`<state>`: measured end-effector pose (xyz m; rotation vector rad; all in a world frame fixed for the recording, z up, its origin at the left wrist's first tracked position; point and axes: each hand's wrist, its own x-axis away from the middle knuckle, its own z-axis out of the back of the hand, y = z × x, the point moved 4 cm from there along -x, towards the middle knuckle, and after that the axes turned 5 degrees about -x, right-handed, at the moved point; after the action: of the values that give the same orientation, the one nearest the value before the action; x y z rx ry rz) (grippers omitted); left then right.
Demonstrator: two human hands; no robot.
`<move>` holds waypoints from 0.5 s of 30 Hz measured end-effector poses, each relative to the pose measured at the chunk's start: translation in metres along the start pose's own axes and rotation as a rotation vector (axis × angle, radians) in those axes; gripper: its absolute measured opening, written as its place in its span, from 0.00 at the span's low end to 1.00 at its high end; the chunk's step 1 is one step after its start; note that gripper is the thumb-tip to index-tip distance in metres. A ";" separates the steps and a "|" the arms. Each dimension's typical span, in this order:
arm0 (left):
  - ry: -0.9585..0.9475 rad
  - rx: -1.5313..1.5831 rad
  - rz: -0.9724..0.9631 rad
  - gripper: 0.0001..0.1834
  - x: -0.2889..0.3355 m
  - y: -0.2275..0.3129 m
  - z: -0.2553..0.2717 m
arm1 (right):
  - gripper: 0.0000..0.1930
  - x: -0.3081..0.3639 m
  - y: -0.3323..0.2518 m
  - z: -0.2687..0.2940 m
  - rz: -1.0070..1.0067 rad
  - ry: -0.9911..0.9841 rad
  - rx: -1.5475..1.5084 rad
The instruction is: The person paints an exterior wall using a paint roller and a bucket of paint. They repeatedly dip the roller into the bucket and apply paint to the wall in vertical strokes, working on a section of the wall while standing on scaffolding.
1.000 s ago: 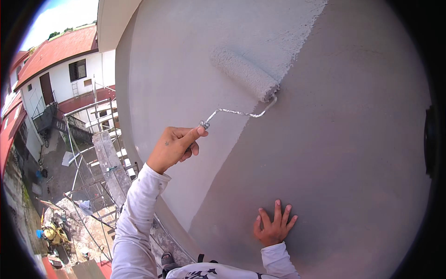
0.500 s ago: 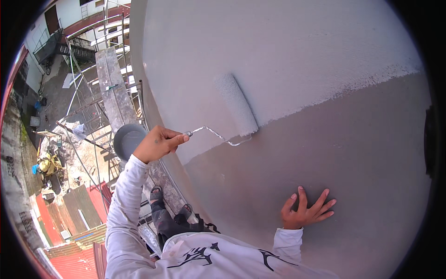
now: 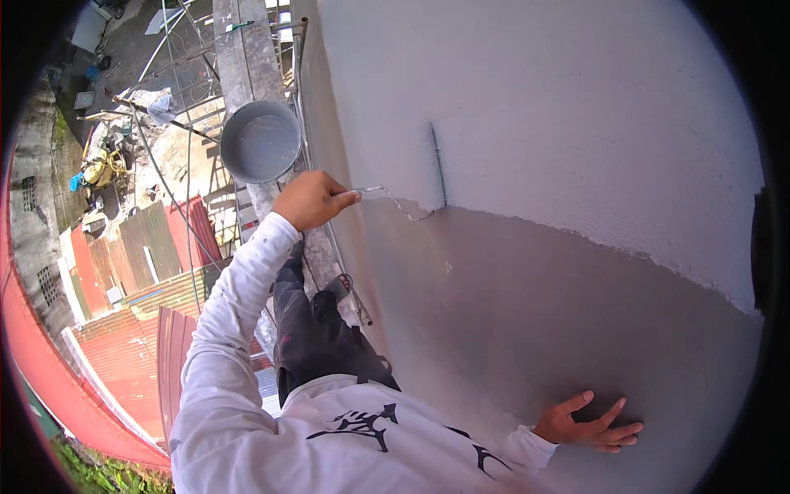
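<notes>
My left hand [image 3: 311, 200] is closed around the handle of a paint roller [image 3: 431, 169]. Its bent metal rod [image 3: 398, 202] runs right to the roller cover, which lies against the wall and is coated in light grey paint. The wall [image 3: 543, 288] is darker and smooth in its lower part, with a fresh light grey coat [image 3: 559, 123] above; the roller's lower end sits at the border between them. Fingers spread, my right hand [image 3: 591, 422] rests on the darker part and holds nothing. A round dark bucket [image 3: 224, 152] with grey paint inside stands just beyond my left hand.
I stand on a narrow scaffold plank [image 3: 243, 58] along the wall, my sandalled foot [image 3: 338, 286] near its edge. Scaffold tubes [image 3: 300, 74] run beside it. To the left, far below, are rusty corrugated roofs [image 3: 123, 288], rubble and a yellow bundle [image 3: 102, 167].
The view has turned, so the bucket, partly hidden before, now shows whole. The roller remains on the wall at the paint border, in my left hand. My right hand still lies spread on the wall.
</notes>
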<state>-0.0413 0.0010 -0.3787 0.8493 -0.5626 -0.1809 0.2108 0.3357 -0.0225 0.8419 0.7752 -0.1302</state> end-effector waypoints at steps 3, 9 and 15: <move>0.004 -0.045 0.050 0.22 -0.025 -0.043 -0.040 | 0.25 0.001 -0.008 -0.003 0.051 -0.016 0.065; -0.051 -0.179 0.188 0.23 -0.086 -0.137 -0.117 | 0.26 0.000 -0.029 -0.010 0.107 0.081 0.009; -0.160 -0.259 0.307 0.24 -0.161 -0.232 -0.198 | 0.24 0.018 -0.052 -0.036 0.085 0.162 -0.011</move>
<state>-0.0546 0.0392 -0.7212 0.4920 -0.7933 -0.0391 0.1825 0.3293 -0.0818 0.8807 0.8894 0.0178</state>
